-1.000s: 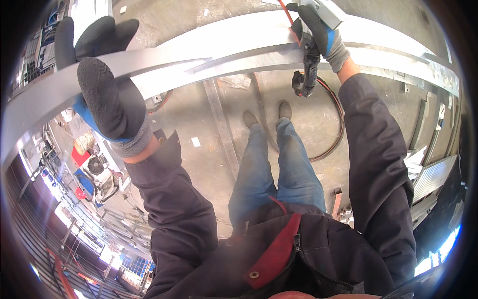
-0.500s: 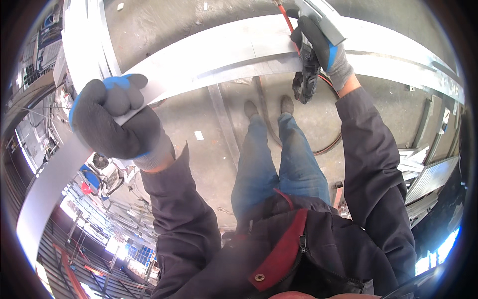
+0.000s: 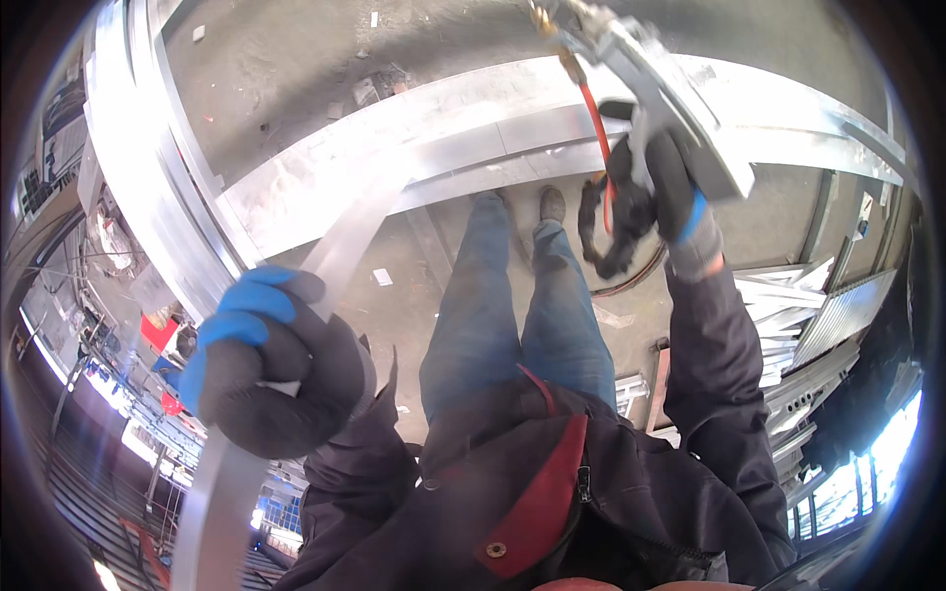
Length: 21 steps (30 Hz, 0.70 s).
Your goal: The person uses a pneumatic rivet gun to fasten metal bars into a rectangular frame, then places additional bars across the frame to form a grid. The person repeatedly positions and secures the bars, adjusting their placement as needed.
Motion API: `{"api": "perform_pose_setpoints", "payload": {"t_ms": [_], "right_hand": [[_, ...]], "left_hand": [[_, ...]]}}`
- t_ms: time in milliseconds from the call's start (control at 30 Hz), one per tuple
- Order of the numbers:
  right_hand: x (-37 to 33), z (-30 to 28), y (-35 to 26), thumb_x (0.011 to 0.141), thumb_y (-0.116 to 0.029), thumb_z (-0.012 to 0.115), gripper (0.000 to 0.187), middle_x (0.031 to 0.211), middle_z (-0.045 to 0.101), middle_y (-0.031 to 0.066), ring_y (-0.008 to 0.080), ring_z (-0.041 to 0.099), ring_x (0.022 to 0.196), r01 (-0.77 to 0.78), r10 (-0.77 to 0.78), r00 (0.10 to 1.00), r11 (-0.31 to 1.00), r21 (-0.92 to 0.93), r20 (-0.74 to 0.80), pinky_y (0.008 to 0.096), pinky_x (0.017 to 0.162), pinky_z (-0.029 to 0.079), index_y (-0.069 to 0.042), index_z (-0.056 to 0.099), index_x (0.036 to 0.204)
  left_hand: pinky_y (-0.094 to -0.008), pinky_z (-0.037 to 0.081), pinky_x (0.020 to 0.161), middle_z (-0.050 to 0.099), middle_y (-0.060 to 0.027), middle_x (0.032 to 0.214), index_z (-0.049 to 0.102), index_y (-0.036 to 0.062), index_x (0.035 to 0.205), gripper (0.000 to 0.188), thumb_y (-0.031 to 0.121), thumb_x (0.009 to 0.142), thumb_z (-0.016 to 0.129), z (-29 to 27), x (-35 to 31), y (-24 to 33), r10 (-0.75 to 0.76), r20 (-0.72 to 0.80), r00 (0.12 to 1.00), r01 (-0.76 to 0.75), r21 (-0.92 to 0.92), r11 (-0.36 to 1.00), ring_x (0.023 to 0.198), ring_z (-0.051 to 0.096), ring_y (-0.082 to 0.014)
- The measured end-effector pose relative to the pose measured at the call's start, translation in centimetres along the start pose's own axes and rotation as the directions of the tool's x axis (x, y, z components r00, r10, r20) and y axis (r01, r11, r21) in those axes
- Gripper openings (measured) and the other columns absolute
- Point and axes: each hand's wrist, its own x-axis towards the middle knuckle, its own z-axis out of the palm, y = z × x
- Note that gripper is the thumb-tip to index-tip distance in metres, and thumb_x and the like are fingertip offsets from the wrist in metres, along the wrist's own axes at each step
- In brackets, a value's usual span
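Observation:
My left hand (image 3: 281, 360), in a black and blue work glove, is closed around a long, flat, pale metal strip (image 3: 350, 236). The strip slants from below the fist up toward a wide metal beam (image 3: 443, 158), and its far end overlaps the beam in view; I cannot tell if they touch. In my gloved right hand (image 3: 675, 192) is a grey metal air tool (image 3: 680, 94), held above the beam's right part. A red hose (image 3: 596, 123) with brass fittings runs beside it. A black wrapped bundle (image 3: 626, 222) hangs by that hand. The right fingers are partly hidden.
Long metal profiles (image 3: 148, 128) meet the beam at the left. Lengths of metal stock (image 3: 788, 295) lie on the floor at the right. A dark hose (image 3: 641, 276) curves over the concrete floor near my feet. Machines and clutter fill the left side.
My left hand has come down and closer to my body, carrying the strip, which now slants more steeply. My right hand has moved lower and slightly right, and the air tool has turned.

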Motion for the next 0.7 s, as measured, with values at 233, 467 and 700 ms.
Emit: {"api": "perform_pose_setpoints", "payload": {"t_ms": [233,467,700], "right_hand": [[-8.2,1.8,-0.8,0.1,-0.048,0.06,0.062,0.088,0.067,0.0055,0.0112,0.061,0.076,-0.375,0.348,0.914,0.921,0.106,0.211,0.0255,0.065,0.048,0.003,0.058,0.134],[-9.6,5.0,1.3,0.083,-0.013,0.065,0.034,0.089,0.067,0.0073,0.0222,0.065,0.075,-0.104,0.151,0.954,0.978,-0.183,0.26,0.0333,0.066,0.052,-0.003,0.067,0.116],[-8.6,6.7,1.6,0.072,0.002,0.068,0.039,0.076,0.061,0.005,0.021,0.064,0.067,0.016,0.007,0.982,0.992,-0.123,0.188,0.0324,0.058,0.05,-0.002,0.069,0.111]], "left_hand": [[-0.0458,0.047,0.059,0.034,-0.0056,0.06,0.036,0.0099,0.069,0.025,0.008,0.092,0.045,-0.6,0.4,0.1,-0.04,0.078,0.996,0.058,-0.245,0.968,0.054,0.042,-0.0233],[-0.0397,0.041,0.06,0.026,-0.0002,0.06,0.032,0.0129,0.065,0.027,0.009,0.088,0.045,-0.6,0.0,-0.4,0.068,0.134,0.989,-0.087,0.145,0.986,0.051,0.036,-0.0172],[-0.0393,0.049,0.062,0.028,0.0007,0.06,0.034,0.0103,0.065,0.024,-0.002,0.08,0.047,-1.0,-0.2,-0.7,0.082,0.157,0.984,-0.109,0.171,0.979,0.051,0.039,-0.015]]}}
